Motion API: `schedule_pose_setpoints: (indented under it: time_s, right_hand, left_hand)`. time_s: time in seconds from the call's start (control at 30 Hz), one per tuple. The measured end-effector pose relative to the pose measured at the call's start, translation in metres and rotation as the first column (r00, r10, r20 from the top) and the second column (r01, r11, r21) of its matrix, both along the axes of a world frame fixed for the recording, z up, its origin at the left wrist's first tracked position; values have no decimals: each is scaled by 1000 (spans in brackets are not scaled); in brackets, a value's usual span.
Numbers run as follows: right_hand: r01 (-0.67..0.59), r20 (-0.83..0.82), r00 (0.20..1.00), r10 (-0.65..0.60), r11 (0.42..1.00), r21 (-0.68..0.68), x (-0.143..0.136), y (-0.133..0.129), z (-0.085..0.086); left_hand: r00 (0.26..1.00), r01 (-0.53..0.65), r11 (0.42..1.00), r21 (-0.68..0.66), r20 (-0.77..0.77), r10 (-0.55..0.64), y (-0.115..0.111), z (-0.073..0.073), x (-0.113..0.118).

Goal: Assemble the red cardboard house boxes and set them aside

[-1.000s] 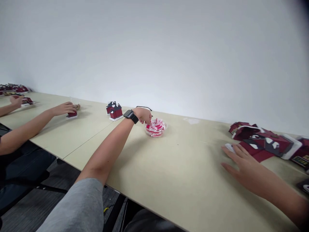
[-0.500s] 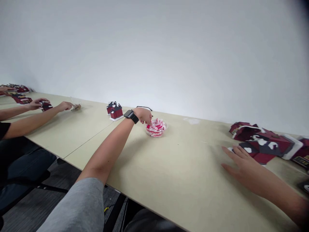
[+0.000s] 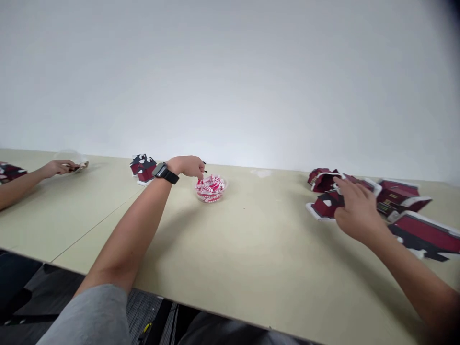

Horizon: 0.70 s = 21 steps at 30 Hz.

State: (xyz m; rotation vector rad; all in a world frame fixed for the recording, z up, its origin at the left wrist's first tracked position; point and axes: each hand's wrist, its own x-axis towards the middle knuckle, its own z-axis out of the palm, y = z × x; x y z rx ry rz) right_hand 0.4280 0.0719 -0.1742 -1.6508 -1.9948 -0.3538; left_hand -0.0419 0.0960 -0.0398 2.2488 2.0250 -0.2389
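A clear bowl (image 3: 212, 196) full of red-and-white striped pieces stands on the pale table (image 3: 230, 249). My left hand (image 3: 191, 166), with a dark watch at the wrist, is at the bowl's left rim. Its fingers are pinched at a small red piece, and what exactly they grip is too small to make out. On the right, my right hand (image 3: 357, 208) is over a dark-red model house (image 3: 325, 203) with a dark, white-patched roof. The fingers are curved and apart, partly covering the house.
More dark-red models (image 3: 398, 194) and a long roofed part (image 3: 427, 232) lie at the right. A small house (image 3: 143, 167) stands left of my left hand. Another person's hand (image 3: 59, 167) is by a clear bowl at the far left. A wall rises behind.
The view has turned right. My right hand has moved from the near side of the models up over them. My left hand has risen slightly to the rim of the bowl.
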Motion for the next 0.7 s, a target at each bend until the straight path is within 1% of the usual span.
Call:
schedule_pose_setpoints:
  time_s: [0.03, 0.1, 0.17, 0.27, 0.3, 0.37, 0.43, 0.5, 0.6, 0.63, 0.67, 0.7]
  right_hand:
    - [7, -9, 1000, -8, 998, -56, 4, 2, 1]
    - [2, -74, 997, -9, 995, -98, 7, 1, 8]
    - [10, -215, 976, -35, 993, -114, 5, -5, 17]
    - [21, -475, 875, -89, 989, -148, -4, -17, 29]
    - [6, -536, 840, -86, 989, -148, -7, -20, 31]
    - [-73, -611, 790, -38, 985, -156, -13, -24, 31]
    - [-188, -646, 763, 1, 957, -220, -17, -25, 27]
    - [-266, -632, 775, 21, 918, -295, -18, -24, 23]
    - [-269, -567, 823, 29, 899, -344, -14, -24, 20]
    - [-297, -577, 815, 47, 889, -347, -11, -23, 20]
    - [-358, -608, 790, 80, 865, -352, -9, -23, 20]
    - [-443, -649, 751, 125, 824, -354, -7, -23, 20]
  left_hand:
    - [1000, 10, 1000, 11, -5, -10, -1, 2, 1]
    - [1000, 26, 999, 24, -12, -26, -3, 5, 5]
    - [999, 46, 998, 47, 4, -46, -5, 7, 8]
    - [988, 109, 988, 107, 93, -120, -8, 8, 15]
    - [979, 137, 982, 132, 135, -155, -9, 8, 19]
    - [947, 189, 966, 175, 228, -226, -10, 5, 29]
    - [886, 242, 951, 195, 355, -298, -13, 1, 43]
    - [785, 311, 931, 192, 501, -365, -18, -5, 60]
    - [631, 423, 890, 172, 649, -426, -29, -13, 84]
    - [596, 451, 877, 162, 677, -432, -32, -15, 91]
    - [569, 473, 869, 148, 702, -429, -36, -17, 98]
    - [544, 489, 863, 129, 728, -417, -39, -18, 103]
